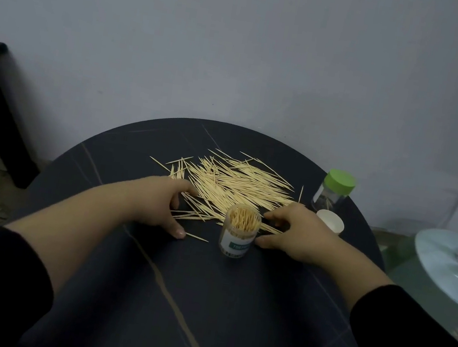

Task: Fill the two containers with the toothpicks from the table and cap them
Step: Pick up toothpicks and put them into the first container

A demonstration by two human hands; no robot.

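The full clear round plastic tub [238, 236] is flanked by the left hand [158, 207], curled on loose wooden toothpicks [235, 184] behind it, grasp cannot be told, and the relaxed, empty right hand [297, 238]. Sticks should be bunched side by side.

Palms down: left hand [156, 205], right hand [294, 234], fingers [186, 187] loosely curled

One desk [171, 299] is carrying two containers: one open container [239, 235] and one green-capped container [330, 195]. One loose white cap [331, 221] is lying there, and the toothpicks [234, 186] are forming one pile, too dense to count. Two hands are showing: one left hand [157, 204] and one right hand [296, 235].
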